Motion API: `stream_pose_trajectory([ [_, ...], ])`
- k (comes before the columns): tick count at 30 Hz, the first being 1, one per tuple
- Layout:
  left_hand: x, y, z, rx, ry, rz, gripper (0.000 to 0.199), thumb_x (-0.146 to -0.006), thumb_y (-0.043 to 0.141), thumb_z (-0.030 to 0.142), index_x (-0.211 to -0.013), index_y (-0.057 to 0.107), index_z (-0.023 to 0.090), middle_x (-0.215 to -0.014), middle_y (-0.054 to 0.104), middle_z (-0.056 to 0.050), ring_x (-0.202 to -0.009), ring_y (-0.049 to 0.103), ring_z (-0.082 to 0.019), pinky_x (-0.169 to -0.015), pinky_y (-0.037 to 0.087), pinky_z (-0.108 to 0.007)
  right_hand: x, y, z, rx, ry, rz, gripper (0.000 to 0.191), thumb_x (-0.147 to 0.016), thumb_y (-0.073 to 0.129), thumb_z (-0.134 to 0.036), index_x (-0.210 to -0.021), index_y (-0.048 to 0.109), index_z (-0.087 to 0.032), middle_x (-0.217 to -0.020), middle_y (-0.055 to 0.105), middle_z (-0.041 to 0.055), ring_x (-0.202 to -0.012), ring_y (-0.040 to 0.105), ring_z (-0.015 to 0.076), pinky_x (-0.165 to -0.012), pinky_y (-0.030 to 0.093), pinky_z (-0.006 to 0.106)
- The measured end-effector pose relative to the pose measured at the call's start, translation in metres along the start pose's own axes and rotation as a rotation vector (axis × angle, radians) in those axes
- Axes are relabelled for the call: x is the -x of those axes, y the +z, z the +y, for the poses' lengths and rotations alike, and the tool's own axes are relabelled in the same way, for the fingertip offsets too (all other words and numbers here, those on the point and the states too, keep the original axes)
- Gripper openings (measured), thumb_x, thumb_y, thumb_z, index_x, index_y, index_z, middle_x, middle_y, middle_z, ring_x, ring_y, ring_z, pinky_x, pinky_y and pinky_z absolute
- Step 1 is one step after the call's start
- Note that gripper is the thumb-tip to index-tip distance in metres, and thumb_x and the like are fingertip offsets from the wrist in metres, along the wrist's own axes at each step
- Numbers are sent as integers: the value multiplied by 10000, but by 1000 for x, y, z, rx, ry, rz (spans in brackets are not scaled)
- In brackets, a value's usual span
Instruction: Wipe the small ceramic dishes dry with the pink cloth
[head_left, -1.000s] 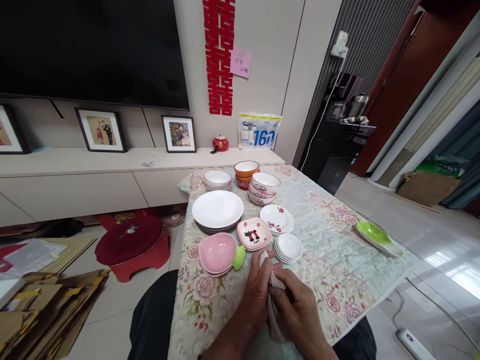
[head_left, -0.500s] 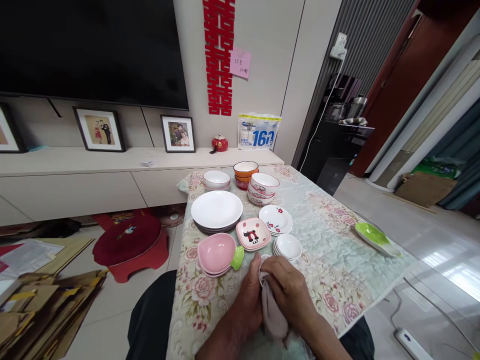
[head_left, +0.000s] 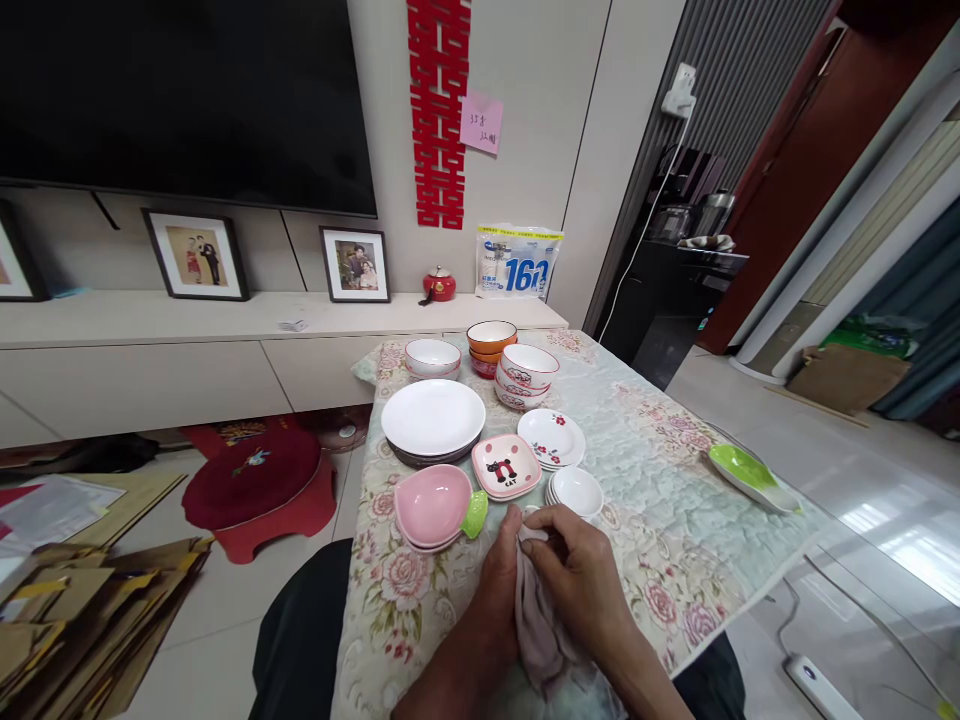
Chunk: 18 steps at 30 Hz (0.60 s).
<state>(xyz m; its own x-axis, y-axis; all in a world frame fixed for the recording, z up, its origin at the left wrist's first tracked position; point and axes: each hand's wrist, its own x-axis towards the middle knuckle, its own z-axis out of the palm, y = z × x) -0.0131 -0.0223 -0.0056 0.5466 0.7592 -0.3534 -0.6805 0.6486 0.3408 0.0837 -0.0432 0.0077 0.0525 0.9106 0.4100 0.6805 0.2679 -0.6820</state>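
Note:
Close to the table's front edge, my left hand point(head_left: 501, 585) is closed round a small white dish, most of it hidden by fingers and cloth. My right hand point(head_left: 574, 565) pinches a greyish-pink cloth point(head_left: 538, 635) against the dish, and the cloth's loose end hangs down between my wrists. Just beyond my fingers stands a stack of small white dishes point(head_left: 579, 490). To its left is a square pink cat dish point(head_left: 506, 466). Further left lies a pink bowl with a green leaf-shaped handle point(head_left: 433, 505). My hands touch none of these.
Behind are large white plates point(head_left: 433, 416), flowered plates point(head_left: 552, 437), white bowls point(head_left: 433, 356), orange bowls point(head_left: 492, 336) and red-patterned bowls point(head_left: 528, 368). A green dish point(head_left: 746, 470) lies at the right edge of the flowered tablecloth point(head_left: 660, 540). A red stool point(head_left: 259, 480) stands left.
My right hand has shifted slightly and its fingers have lifted and rearranged at the dish's rim. The cloth's hanging end has spread out lower down. My left hand stays nearly still.

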Motion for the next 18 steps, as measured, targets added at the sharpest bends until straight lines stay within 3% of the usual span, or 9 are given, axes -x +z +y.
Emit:
stream_pose_trajectory([
  [4,-1,-2,0,28,-18,-16,311,-854,652,461,-887,676,152,-826,707,-79,-937,659,-251,-887,488,-357,2,13,11,197,-131,101,195,-890,471,-100,-818,619,-204,-783,656,43,-733,624,184,-659,481,265],
  [8,-1,-5,-4,-70,134,-25,229,-837,693,396,-836,666,169,-854,707,-36,-910,641,-207,-900,470,-311,7,10,11,354,-56,22,232,-868,452,-60,-787,616,-202,-741,664,53,-667,619,186,-592,439,255],
  [12,-1,-4,-5,-107,155,4,277,-838,681,433,-927,683,171,-858,720,-50,-956,650,-242,-893,479,-334,4,-2,0,110,43,-63,201,-849,504,-102,-838,672,-211,-808,727,37,-733,681,192,-665,496,257],
  [15,0,-2,-3,-28,30,-22,333,-840,661,482,-912,681,158,-864,728,-86,-979,667,-276,-889,499,-370,0,1,-3,-91,143,42,183,-841,558,-160,-938,704,-214,-818,743,21,-705,686,182,-657,524,254],
  [18,2,-1,0,22,-27,-53,359,-843,654,498,-905,683,146,-868,730,-99,-990,675,-293,-892,512,-390,0,11,-1,-129,174,158,149,-840,584,-183,-934,699,-194,-803,736,31,-670,671,173,-639,527,254],
])
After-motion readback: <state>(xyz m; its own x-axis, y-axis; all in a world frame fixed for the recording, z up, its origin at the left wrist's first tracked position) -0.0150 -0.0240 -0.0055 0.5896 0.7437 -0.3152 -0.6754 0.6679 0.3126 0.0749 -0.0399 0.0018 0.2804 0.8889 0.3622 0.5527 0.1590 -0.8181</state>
